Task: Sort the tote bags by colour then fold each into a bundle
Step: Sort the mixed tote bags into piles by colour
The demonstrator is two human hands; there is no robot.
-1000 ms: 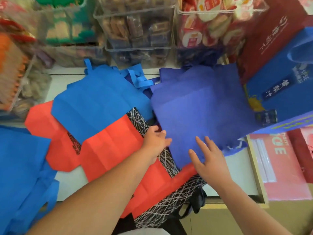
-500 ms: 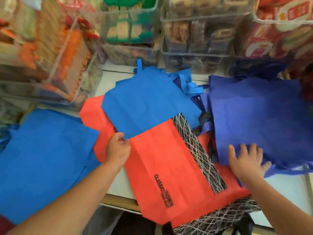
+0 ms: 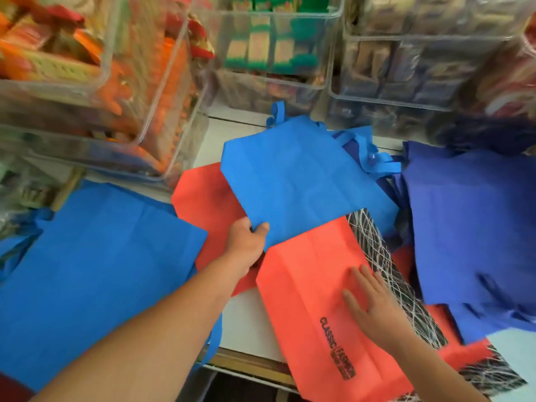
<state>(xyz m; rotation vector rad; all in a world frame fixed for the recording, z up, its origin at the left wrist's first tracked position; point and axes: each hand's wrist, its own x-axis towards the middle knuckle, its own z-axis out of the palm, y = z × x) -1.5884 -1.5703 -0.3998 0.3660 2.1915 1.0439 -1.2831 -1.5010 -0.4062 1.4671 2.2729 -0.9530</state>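
**Risk: the blue bag pulling its neighbours along**

The left hand (image 3: pixel 246 245) is pinching the near corner of the bright blue tote bag (image 3: pixel 301 181), with the thumb lying on top and the other fingers curled under the fabric. The right hand (image 3: pixel 374 309) is holding nothing: its fingers are lying straight and spread, pressing flat on the orange-red tote bag (image 3: pixel 304 288). The blue bag is lying in the middle of the table (image 3: pixel 246 320), partly over this orange-red bag and over a second orange-red one (image 3: pixel 208 198).

The main danger, I think, is sitting at the far end. There the blue bag's handles (image 3: pixel 374 161) are lying bunched against the violet-blue bag (image 3: pixel 470 227), so a quick pull toward the other bright blue bag (image 3: pixel 95 271) on the left may be dragging the wrong colour with it. I cannot tell whether the straps are really tangled.

The second danger is the edge – the orange-red bag and the black-and-white patterned bag (image 3: pixel 374 242) are both hanging over the near side of the table. If the right hand is lifting too early, friction from the sliding blue bag may be taking them down to the floor.

The two blues are also looking close in shade, so mixing them is possible.
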